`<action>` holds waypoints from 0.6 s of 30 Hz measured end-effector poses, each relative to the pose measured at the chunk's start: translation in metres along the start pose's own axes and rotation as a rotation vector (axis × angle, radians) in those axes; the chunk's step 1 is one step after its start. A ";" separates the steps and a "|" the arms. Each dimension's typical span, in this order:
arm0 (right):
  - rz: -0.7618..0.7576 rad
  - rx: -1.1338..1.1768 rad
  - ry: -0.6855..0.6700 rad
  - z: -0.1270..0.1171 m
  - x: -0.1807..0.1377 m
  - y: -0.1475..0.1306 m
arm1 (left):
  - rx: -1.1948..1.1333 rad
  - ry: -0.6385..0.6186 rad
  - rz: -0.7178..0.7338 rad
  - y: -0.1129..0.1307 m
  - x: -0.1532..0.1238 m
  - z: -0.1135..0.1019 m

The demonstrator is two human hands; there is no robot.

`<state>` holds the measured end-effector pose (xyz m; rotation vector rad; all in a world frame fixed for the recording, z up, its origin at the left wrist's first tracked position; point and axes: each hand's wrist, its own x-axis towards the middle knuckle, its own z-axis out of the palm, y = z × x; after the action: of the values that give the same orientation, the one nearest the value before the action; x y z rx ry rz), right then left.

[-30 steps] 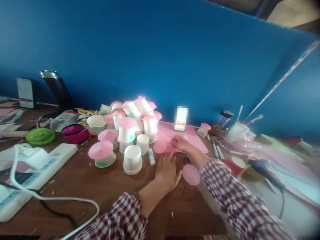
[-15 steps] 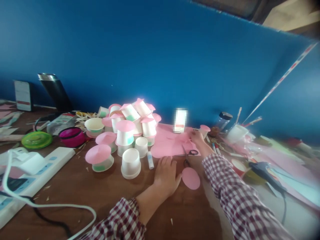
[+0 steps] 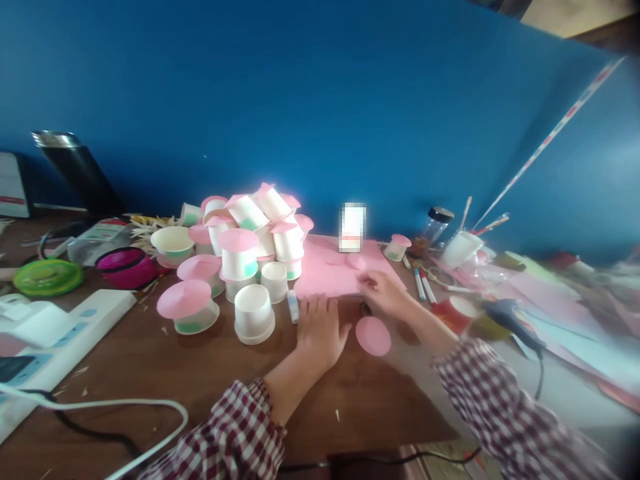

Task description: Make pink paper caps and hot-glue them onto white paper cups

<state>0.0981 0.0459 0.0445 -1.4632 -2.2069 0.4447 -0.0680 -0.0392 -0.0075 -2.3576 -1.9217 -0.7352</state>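
Two bare hands are over the brown tabletop (image 3: 380, 400), set apart from each other. The left hand (image 3: 323, 330) lies palm down and flat, its fingers a little spread and pointing away from the person, its thumb out to the right. The right hand (image 3: 381, 293) is a bit farther forward, its fingers bent over the near right part of a pink sheet (image 3: 330, 270); from where I'm standing I can't tell whether they pinch anything. That sheet spreads out ahead of both hands, and a small dark object (image 3: 366, 309), mostly hidden, shows just below the right fingertips. A pink paper disc (image 3: 373, 335) lies between the hands, nearer the person than the right fingers.

Just beyond the left fingers, to their left, I see a small white tube (image 3: 293, 307), then an upturned white cup (image 3: 254, 313). Past that, a heap of cups (image 3: 260, 227), many topped with pink discs, stands ahead and left of the left hand. Beyond the right hand, one more pink-topped cup (image 3: 397, 248) sits by itself, with a blue-capped pen (image 3: 419, 287) and a red-capped pen (image 3: 429, 289) side by side to the right.
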 end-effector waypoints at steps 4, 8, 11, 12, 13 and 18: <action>0.042 -0.257 0.011 -0.011 -0.058 0.003 | -0.071 0.034 0.101 0.004 0.000 -0.003; 0.162 -0.277 -0.062 -0.010 -0.086 0.016 | -0.176 -0.034 0.191 0.006 0.000 -0.001; 0.162 -0.130 -0.082 -0.005 -0.089 0.022 | -0.251 -0.070 0.222 0.004 0.000 0.004; 0.155 -0.059 -0.074 -0.004 -0.088 0.022 | -0.286 -0.073 0.222 0.003 0.000 0.005; 0.153 0.023 -0.060 -0.004 -0.087 0.021 | -0.332 -0.074 0.217 0.002 0.000 0.005; 0.300 0.643 0.033 -0.006 -0.085 0.009 | -0.842 -0.096 0.018 0.004 0.005 0.003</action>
<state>0.1363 -0.0287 0.0289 -1.4036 -1.5868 1.0994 -0.0625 -0.0346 -0.0068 -2.8472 -1.8460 -1.7355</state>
